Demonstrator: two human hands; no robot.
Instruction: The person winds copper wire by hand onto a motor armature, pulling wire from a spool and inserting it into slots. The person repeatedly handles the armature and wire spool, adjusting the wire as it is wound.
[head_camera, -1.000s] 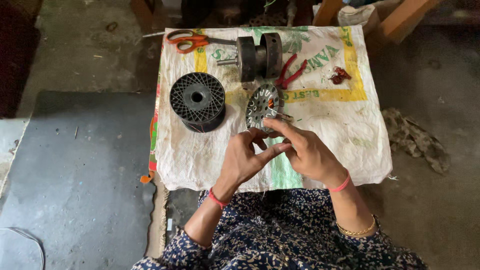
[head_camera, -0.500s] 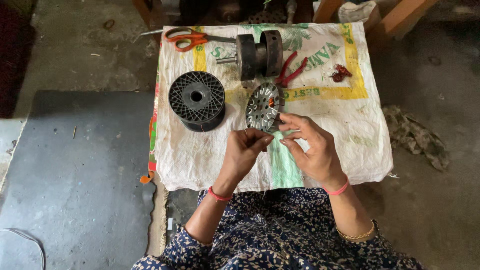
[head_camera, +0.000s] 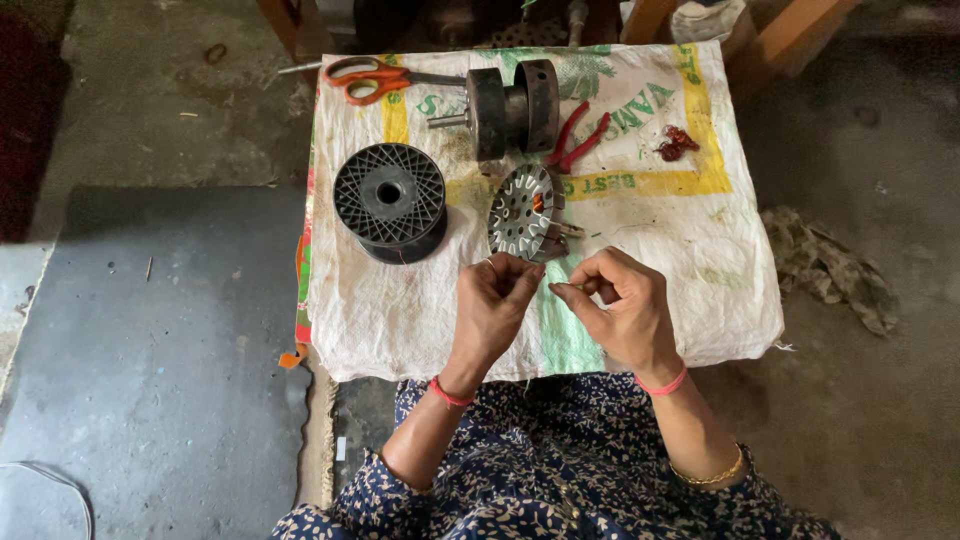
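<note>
The person sat at a low table draped with a white woven sack (head_camera: 420, 310) printed in green and yellow. Both hands hovered over its near middle. The left hand (head_camera: 497, 300) was curled into a loose fist, its thumb and forefinger pinched narrowly together; whatever it pinched was too fine to make out. The right hand (head_camera: 622, 305) sat just beside it to the right, fingers bent inward and forefinger extended toward the left hand, also nearly closed. A thin strand may have run between them, but I cannot tell for certain.

Just beyond the fingertips, tilted on edge, stood a round slotted metal stator core (head_camera: 524, 210) with a spot of orange at its centre hole; it was close to the left hand but not clearly touching it. To its left lay a black plastic wire spool (head_camera: 390, 200) with a webbed flange, resting flat side up. Farther back stood a dark cylindrical motor body with a shaft (head_camera: 510, 100) sticking out leftward. Red-handled pliers (head_camera: 575, 135) lay right of that, and orange-handled scissors (head_camera: 370, 78) lay at the far left corner. A small red tangle (head_camera: 676, 143) sat toward the far right. A crumpled rag (head_camera: 825, 265) lay on the concrete floor to the right of the table.
</note>
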